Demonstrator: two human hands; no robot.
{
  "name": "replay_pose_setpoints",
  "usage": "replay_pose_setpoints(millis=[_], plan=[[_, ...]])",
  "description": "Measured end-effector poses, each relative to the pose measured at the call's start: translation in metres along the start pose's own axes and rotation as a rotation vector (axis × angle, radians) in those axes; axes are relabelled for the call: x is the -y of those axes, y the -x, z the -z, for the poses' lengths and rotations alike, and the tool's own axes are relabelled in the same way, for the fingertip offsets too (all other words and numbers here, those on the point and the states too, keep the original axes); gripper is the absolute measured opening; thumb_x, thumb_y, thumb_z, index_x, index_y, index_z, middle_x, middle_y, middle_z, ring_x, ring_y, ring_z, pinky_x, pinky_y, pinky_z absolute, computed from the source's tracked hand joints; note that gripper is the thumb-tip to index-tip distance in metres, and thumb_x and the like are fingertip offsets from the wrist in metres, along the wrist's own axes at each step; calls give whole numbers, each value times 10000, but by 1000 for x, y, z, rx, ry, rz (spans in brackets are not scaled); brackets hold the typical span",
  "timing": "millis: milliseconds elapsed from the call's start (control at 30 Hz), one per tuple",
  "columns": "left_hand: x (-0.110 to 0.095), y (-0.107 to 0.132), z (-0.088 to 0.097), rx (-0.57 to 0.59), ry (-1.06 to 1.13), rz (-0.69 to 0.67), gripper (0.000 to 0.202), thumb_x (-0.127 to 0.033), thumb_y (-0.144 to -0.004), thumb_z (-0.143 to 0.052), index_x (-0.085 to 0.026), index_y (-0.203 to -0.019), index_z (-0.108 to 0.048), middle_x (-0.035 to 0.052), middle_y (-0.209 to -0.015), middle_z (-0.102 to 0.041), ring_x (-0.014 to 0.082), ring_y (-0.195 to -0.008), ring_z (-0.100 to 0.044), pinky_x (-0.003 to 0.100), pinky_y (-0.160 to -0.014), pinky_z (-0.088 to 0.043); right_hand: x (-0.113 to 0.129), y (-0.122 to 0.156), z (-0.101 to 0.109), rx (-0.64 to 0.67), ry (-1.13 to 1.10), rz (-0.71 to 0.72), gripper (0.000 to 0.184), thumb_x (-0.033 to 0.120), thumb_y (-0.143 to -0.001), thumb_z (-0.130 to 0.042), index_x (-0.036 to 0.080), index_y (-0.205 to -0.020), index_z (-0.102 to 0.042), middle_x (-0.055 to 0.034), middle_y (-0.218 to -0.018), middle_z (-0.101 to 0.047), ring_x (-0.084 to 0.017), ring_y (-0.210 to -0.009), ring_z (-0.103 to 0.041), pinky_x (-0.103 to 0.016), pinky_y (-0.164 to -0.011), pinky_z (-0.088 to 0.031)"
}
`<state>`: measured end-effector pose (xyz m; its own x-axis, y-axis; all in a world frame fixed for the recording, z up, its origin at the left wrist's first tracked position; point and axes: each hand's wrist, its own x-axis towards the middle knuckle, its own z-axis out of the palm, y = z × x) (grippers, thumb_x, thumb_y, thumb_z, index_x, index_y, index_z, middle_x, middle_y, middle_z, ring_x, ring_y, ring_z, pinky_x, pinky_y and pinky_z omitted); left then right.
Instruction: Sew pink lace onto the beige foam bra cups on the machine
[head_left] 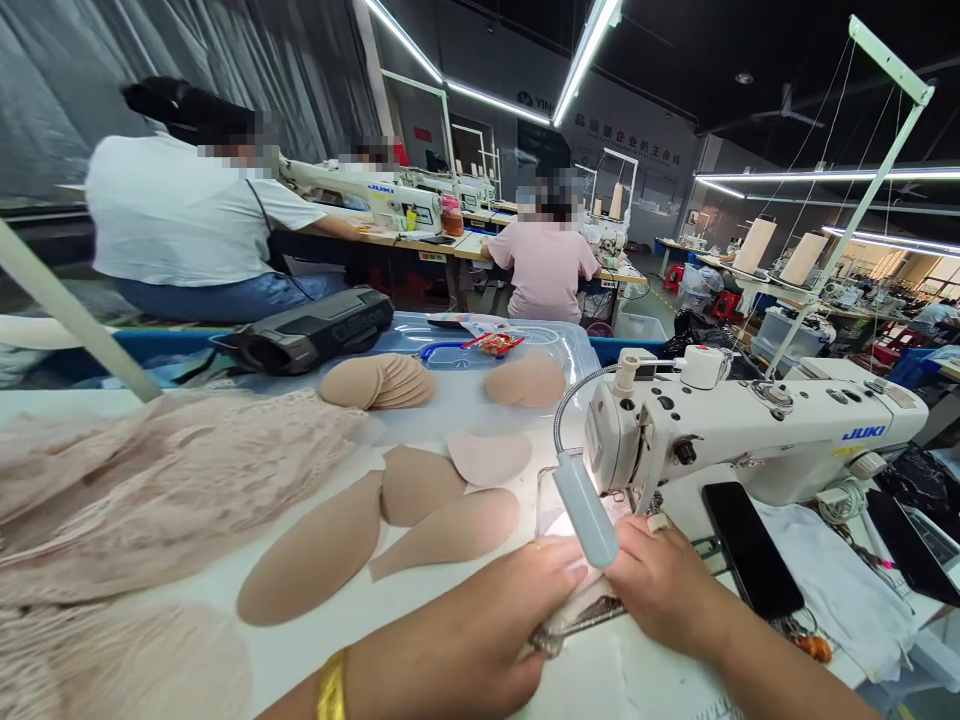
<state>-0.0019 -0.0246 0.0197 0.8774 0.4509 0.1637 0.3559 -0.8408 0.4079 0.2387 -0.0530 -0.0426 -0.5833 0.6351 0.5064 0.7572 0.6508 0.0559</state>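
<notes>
Standing next to this sewing station and both hands are right at the needle end of the machine (pixel 750 430), near the front edge of the table (pixel 225 590). The left hand (pixel 480 630) lies flat with fingers together, pressing down on a small lace piece (pixel 581 605) that sits on the machine bed under the lamp (pixel 585 510). The right hand (pixel 664 585) rests on the other side of the same piece, fingers curled down onto it, so it's pinned between the two hands rather than gripped. The piece looks thin, soft and floppy, so I'd guess it weighs next to nothing and bunches easily; flat palms on either side of the seam line seem the sensible hold, not a pinch. Left of the hands, toward the table's middle, a few tan foam cups (pixel 420 510) lie loose, apart from each other or just touching. They look springy and light. A big heap of lace (pixel 150 480) covers the left edge. At the back edge there's a clear bin (pixel 457 405) with more cups stacked on it. A phone (pixel 750 548) lies on the machine bed just right of the right hand. Other people sit sewing at the tables behind.
</notes>
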Motion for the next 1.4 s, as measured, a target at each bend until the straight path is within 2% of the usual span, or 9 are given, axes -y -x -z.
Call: replay_pose_setpoints(millis=[67,200,367,533,767,967,1133,1300,1400], plan=[[3,4,0,23,-56,31,533,-39,-732,-540,-278,-1201,-621,39,-1242,-681,257,-1124,-640,361,-1002,-531,-8,3,-7,82,61,-46,349,-41,-813,-529,212,-1014,-661,-51,-968,-708,-215,-795,-558,-363,-869,-424],[9,2,-12,-45,-215,109,400,-63,-718,-591,-215,-1084,-643,94,-1127,-674,305,-1056,-631,424,-943,-513,-15,5,-4,166,31,-118,400,-34,-837,-545,228,-1106,-684,-62,-1053,-728,-234,-924,-592,-361,-883,-408],[26,-5,-33,-191,-274,-15,248,-101,-804,-645,-220,-1022,-653,71,-1069,-694,289,-1008,-647,426,-944,-484,-7,2,6,138,-83,-57,350,-6,-853,-558,246,-1071,-665,-43,-1093,-729,-230,-966,-612,-357,-887,-412],[43,-11,-43,-269,-274,-175,222,-62,-881,-586,-240,-948,-701,30,-913,-730,227,-891,-682,398,-939,-481,-8,0,5,197,-100,-130,377,22,-826,-585,238,-1127,-658,-51,-1125,-731,-244,-971,-608,-374,-914,-423],[52,-16,-49,-310,-260,-166,220,-99,-900,-606,-262,-997,-718,13,-909,-747,245,-931,-696,454,-1016,-459,-11,0,2,216,-90,-252,431,44,-834,-569,253,-1198,-665,-66,-1140,-733,-264,-975,-592,-394,-905,-444],[57,-16,-54,-338,-246,-160,262,-92,-879,-603,-262,-1045,-714,28,-953,-764,253,-987,-702,470,-1080,-435,-9,-3,3,181,-162,-277,376,21,-813,-557,242,-1094,-672,-56,-1240,-736,-273,-1042,-594,-401,-900,-466],[59,-19,-63,-377,-276,-143,235,-137,-902,-595,-257,-1065,-715,44,-977,-769,250,-977,-708,457,-1071,-459,-10,-4,8,165,-171,-261,415,9,-798,-538,245,-1113,-672,-56,-1261,-728,-277,-1052,-594,-412,-913,-494],[48,-19,-53,-357,-280,-111,237,-128,-909,-552,-244,-1020,-726,46,-1003,-768,236,-954,-708,447,-1045,-483,-13,1,9,36,-166,-214,347,40,-862,-518,232,-1089,-697,-78,-985,-734,-287,-965,-600,-391,-814,-537],[38,-16,-42,-303,-301,-71,226,-110,-915,-535,-228,-954,-725,36,-908,-750,242,-952,-697,450,-1045,-478,-15,2,8,-92,-169,-187,356,26,-875,-470,204,-1104,-676,-91,-882,-690,-300,-925,-618,-411,-780,-559]])
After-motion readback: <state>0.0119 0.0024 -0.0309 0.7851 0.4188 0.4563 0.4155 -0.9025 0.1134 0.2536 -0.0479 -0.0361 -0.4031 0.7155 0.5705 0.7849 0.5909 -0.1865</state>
